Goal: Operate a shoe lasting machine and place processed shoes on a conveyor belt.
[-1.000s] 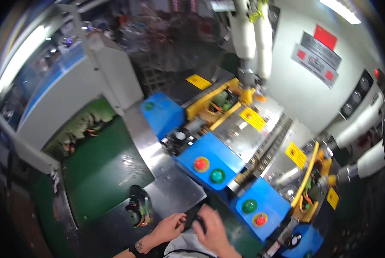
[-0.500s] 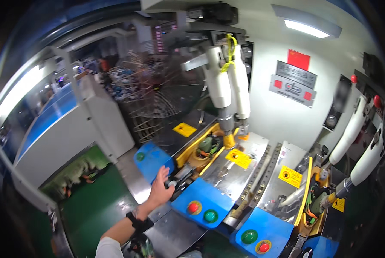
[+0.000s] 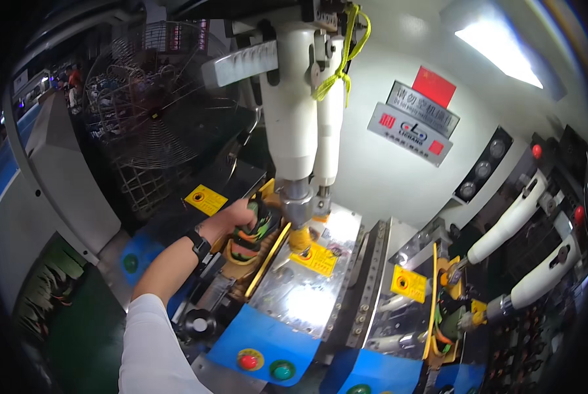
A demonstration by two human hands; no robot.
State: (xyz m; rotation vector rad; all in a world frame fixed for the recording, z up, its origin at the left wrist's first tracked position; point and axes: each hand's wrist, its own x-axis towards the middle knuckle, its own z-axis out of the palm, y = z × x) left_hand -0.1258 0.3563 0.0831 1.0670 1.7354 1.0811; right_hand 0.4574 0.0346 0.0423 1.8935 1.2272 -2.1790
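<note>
My left hand (image 3: 237,215), a dark watch on its wrist, reaches into the left station of a machine. Its fingers close around a dark shoe (image 3: 253,231) with green and orange parts; some of the fingertips are hidden. The shoe sits in a yellow-edged cradle (image 3: 241,270), below and beside a white press cylinder (image 3: 293,105) with a yellow tip. At the right station a similar shoe (image 3: 446,325) rests in its own yellow-edged cradle, close to two white cylinders (image 3: 545,268). My right hand is out of view.
Blue control panels carry a red button (image 3: 248,361) and a green button (image 3: 282,370). A round black knob (image 3: 201,324) stands near my forearm. Metal covers (image 3: 307,289) lie between the stations. A caged fan (image 3: 155,115) stands behind, left. Yellow-green cord (image 3: 338,82) hangs from the cylinder.
My left hand has moved forward from near the knob and blue panel into the left cradle, and taken hold of the shoe. The view has shifted closer to the left station.
</note>
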